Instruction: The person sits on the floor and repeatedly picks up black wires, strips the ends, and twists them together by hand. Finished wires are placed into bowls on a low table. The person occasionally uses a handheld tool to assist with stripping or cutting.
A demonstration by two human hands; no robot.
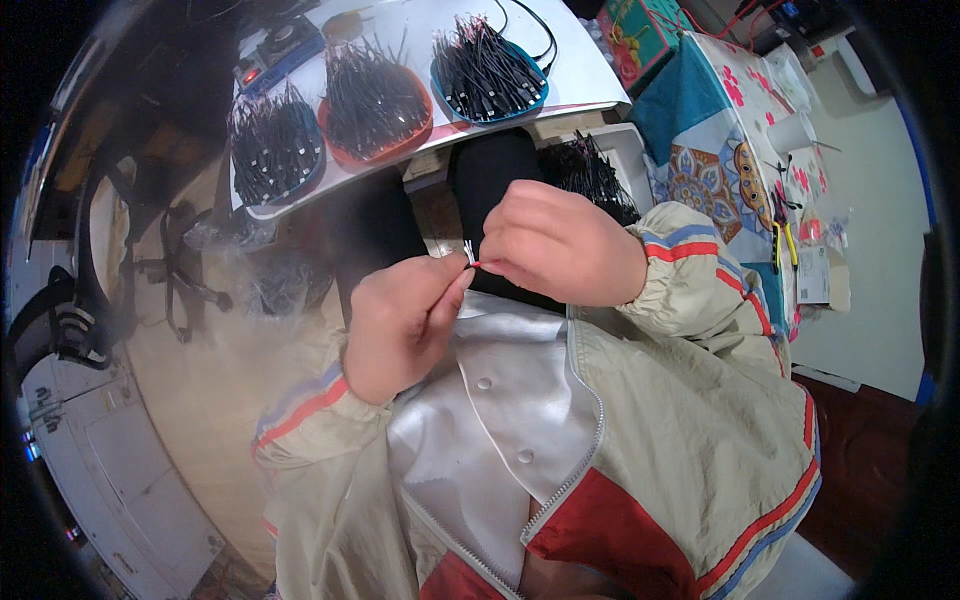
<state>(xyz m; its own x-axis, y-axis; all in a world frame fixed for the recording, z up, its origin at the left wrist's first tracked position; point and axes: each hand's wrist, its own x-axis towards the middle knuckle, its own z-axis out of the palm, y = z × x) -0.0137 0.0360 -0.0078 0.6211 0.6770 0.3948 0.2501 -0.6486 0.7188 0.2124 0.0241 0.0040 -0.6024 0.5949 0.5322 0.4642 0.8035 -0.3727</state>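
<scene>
Over my lap, my left hand (405,312) pinches a small bunch of thin wires between thumb and forefinger. Pale wire ends (468,250) stick up from that pinch. A short red wire (475,264) spans the small gap to my right hand (560,243), whose fingertips are closed on it. The rest of what my hands hold is hidden by my fingers. Beyond them, a blue tray (545,98) and an orange tray (372,158) carry bundles of black cables with metal plugs; another blue tray (318,172) with similar cables is at the left.
These trays stand on a white table (590,75) above my knees. Beneath its right edge sits a white bin (630,165) of black cables. At right, yellow-handled pliers (791,244) lie on a patterned tabletop (705,180). An office chair base (180,290) and plastic bags (285,285) are at left.
</scene>
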